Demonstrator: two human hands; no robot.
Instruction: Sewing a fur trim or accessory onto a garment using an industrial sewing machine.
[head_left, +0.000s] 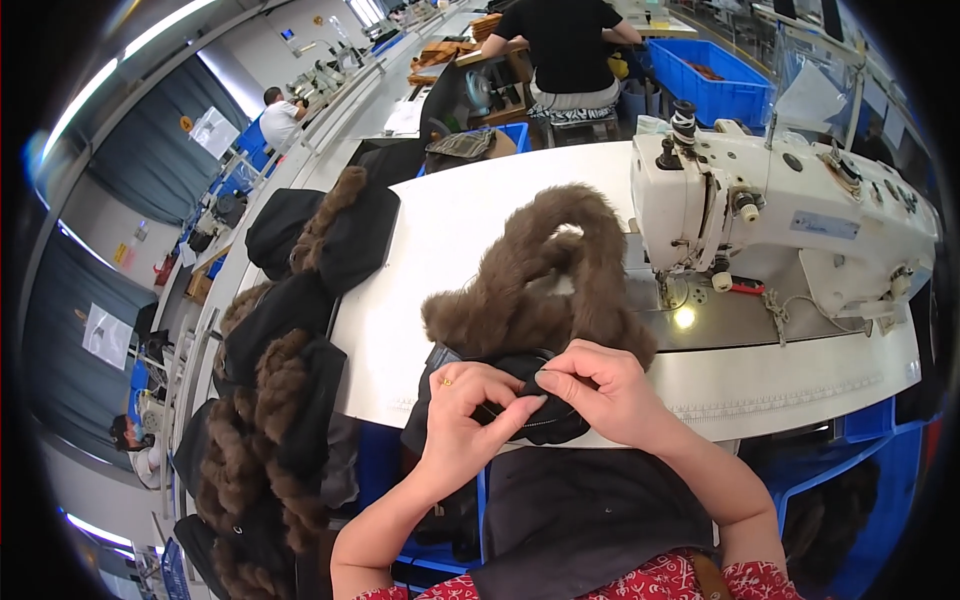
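My left hand (pixel 470 410) and my right hand (pixel 590 385) are closed, fingertips pinched close together on a black fabric piece (pixel 540 424) with a zipper, at the front edge of the white sewing table (pixel 780 375). Brown fur trim (pixel 508 270) lies in a loop just beyond the fabric, on the tabletop. To the upper right stands a white industrial sewing machine (pixel 820 225), its lit needle area to the right of the fur. The exact grip of my fingertips is partly hidden.
Black pieces with brown fur (pixel 310 400) are piled along the left. Blue bins (pixel 855 480) sit below the table. A co-worker (pixel 560 50) sits ahead near another blue bin (pixel 705 82); others work at the far left.
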